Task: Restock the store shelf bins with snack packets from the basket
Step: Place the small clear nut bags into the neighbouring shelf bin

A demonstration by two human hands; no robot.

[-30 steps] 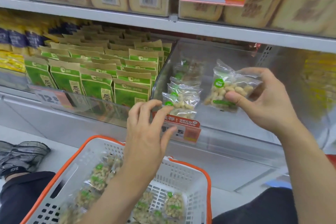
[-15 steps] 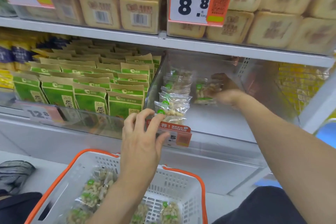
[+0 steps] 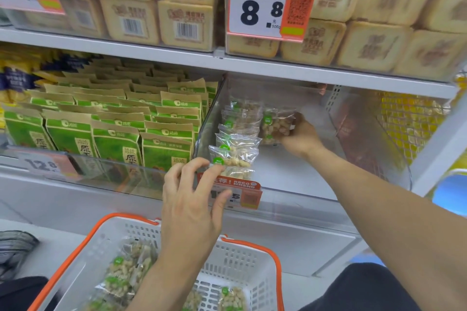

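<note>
Right hand [image 3: 298, 135] reaches deep into the clear shelf bin [image 3: 290, 177], fingers curled round a clear snack packet [image 3: 274, 125] of pale nuts with a green round label. Packet is held upright, just beside the back end of the row of like packets [image 3: 235, 151] standing along the bin's left wall. Whether its lower edge touches the bin floor cannot be told.

Left hand [image 3: 192, 199] is at the bin's front edge, fingers spread and only slightly bent, gripping nothing. Fingertips are at the lower left corner of the front packet in the row; contact looks likely but is not certain. Thumb lies across the orange price tag [image 3: 242, 194] clipped to the bin front.

Basket [image 3: 235, 257], white plastic with orange rim, sits below the shelf in front of the person. More nut packets [image 3: 126, 270] lie loose inside it, partly hidden by the left forearm.

Neighbouring bin to the left: green-and-kraft pouches [image 3: 116, 139] in tight rows. Shelf above: tan boxed goods [image 3: 374, 45] and a price card reading 8.8 [image 3: 262, 7]. Yellow goods behind a mesh divider [image 3: 409, 118] at far right. Dark shoe [image 3: 15, 247] on the floor at lower left.
</note>
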